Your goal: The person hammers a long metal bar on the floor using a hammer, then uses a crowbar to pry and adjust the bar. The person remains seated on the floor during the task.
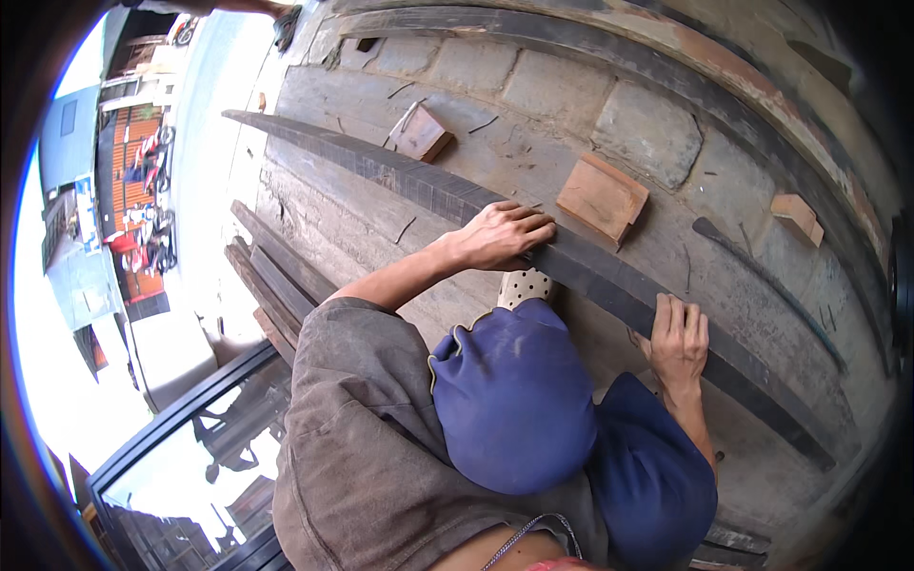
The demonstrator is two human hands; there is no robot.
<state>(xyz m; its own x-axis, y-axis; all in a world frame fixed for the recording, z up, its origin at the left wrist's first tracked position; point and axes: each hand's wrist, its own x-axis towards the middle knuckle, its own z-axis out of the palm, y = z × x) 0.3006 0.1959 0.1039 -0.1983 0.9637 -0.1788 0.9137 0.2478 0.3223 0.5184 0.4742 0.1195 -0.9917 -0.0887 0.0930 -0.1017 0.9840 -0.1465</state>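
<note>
A long dark wooden beam [609,281] runs slantwise across in front of me, from the upper left to the lower right. My left hand [505,235] is closed over its upper edge near the middle. Further right along the same beam, my right hand [678,343] grips it, fingers over the top and thumb on the near side. Just beyond the beam lie a reddish wood block [603,198] and a second block [419,131] to the left. My knees in blue trousers [514,400] are bent close to the beam, with a white perforated shoe [524,285] beneath it.
Another dark beam [571,48] curves along the far side. A small wood block [798,219] and a thin dark rod [771,285] lie at right. Several timbers [276,276] are piled at left, near a framed glass panel [190,476]. Another person's foot [286,27] shows at top left.
</note>
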